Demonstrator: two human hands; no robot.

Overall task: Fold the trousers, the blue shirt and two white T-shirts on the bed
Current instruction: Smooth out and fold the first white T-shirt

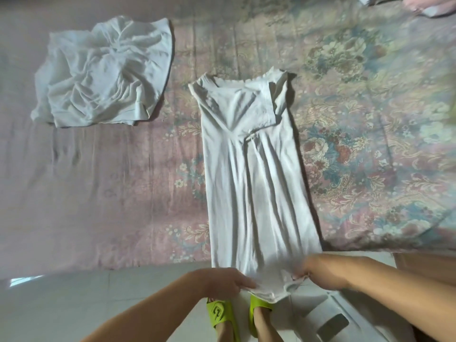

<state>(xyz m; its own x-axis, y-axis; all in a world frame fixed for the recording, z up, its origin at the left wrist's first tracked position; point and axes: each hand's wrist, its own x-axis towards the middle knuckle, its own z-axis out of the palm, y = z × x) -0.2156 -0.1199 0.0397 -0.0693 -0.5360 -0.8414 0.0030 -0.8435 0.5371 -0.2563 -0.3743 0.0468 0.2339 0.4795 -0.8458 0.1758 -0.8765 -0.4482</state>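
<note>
White T-shirt (254,169): lay lengthwise on the floral bedspread (370,119), sides folded inward into a narrow strip. Left hand (222,280) and right hand (320,272) each pinched its hem at the bed's near edge. Second white T-shirt (103,72): lay crumpled, far left, well apart.

place: home bedroom
main evidence: bed (370,119) fills most of the view, covered by a floral sheet (345,149) in pink, blue and cream
bedding: plain pinkish sheet (61,181) on the left part, floral one on the right
laundry: white T-shirt (251,169) laid flat lengthwise on the bed, second crumpled white T-shirt (103,72) at far left
floor: pale tiled floor (61,304) at the bed's near edge
footwear: lime-green house slippers (218,313) on the person's feet
far corner: pinkish pillow-like item (429,4), partly cut off
</note>
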